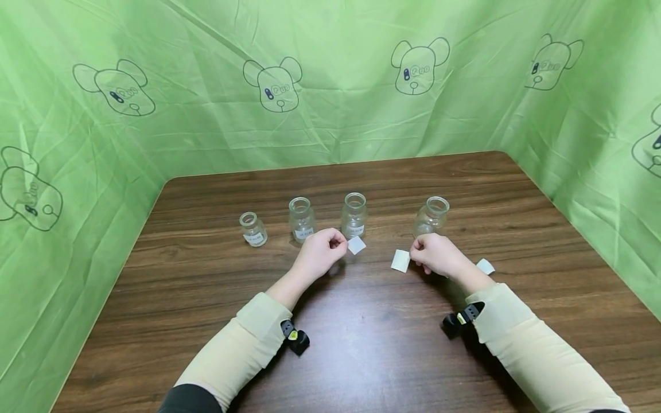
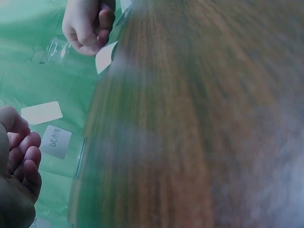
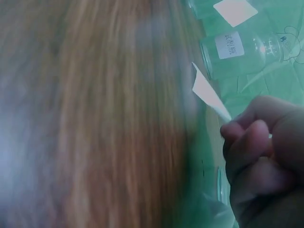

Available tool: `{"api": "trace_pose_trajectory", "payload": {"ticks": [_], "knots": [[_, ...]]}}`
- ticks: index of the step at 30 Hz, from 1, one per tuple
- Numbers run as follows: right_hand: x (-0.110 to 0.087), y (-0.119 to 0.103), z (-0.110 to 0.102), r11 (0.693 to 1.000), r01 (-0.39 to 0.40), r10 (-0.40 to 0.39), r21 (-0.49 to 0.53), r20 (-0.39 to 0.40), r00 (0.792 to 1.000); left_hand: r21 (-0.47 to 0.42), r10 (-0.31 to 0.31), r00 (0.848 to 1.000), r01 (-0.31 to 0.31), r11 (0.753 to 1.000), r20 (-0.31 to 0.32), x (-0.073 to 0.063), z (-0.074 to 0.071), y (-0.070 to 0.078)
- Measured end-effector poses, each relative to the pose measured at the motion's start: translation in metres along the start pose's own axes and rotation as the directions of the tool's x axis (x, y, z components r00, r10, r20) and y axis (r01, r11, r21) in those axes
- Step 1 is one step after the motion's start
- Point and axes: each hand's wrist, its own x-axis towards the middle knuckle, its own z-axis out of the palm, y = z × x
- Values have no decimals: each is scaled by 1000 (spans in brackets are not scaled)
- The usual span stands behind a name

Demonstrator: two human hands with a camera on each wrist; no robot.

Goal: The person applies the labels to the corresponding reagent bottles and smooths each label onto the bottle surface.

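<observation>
My left hand (image 1: 321,251) pinches the edge of a small white paper piece (image 1: 356,245), held just in front of a labelled glass jar (image 1: 354,213). In the left wrist view that paper (image 2: 42,112) looks blank and sits beside the printed jar label (image 2: 56,142). Farther right, my right hand (image 1: 438,254) pinches a second white paper piece (image 1: 400,260) between thumb and finger. The right wrist view shows this paper (image 3: 209,92) slightly bent. Behind the right hand stands another glass jar (image 1: 431,213), its lower part covered by the hand.
Two more open glass jars with printed labels, a small one (image 1: 253,230) and a larger one (image 1: 302,217), stand to the left. Another white paper piece (image 1: 485,266) lies beyond the right wrist. Green cloth (image 1: 330,115) surrounds the brown wooden table (image 1: 206,310).
</observation>
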Motion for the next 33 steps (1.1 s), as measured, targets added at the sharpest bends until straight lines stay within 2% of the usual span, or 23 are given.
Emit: {"api": "trace_pose_trajectory", "payload": {"ticks": [6,12,20,24,26,30,33], "knots": [[-6,4,-8,984,12,-18,-180,-36,999,3,12,1000,-12,1000,0,1,0,1],[-10,8,-13,949,55,-88,-309,-93,992,5,20,1000,-20,1000,-3,1,1,3],[-14,15,-14,942,17,-66,-335,-136,988,14,21,1000,-21,1000,2,1,4,5],[-14,13,-13,956,38,-96,-290,-187,978,3,22,1000,-22,1000,11,2,6,9],[-13,10,-12,971,59,-106,-230,-197,975,2,27,999,-27,1000,17,4,9,12],[-12,1,-5,996,85,-88,-22,-160,983,17,39,999,-40,999,26,7,13,18],[-12,-7,3,984,93,-74,154,-125,989,27,52,998,-53,998,32,11,17,23]]}}
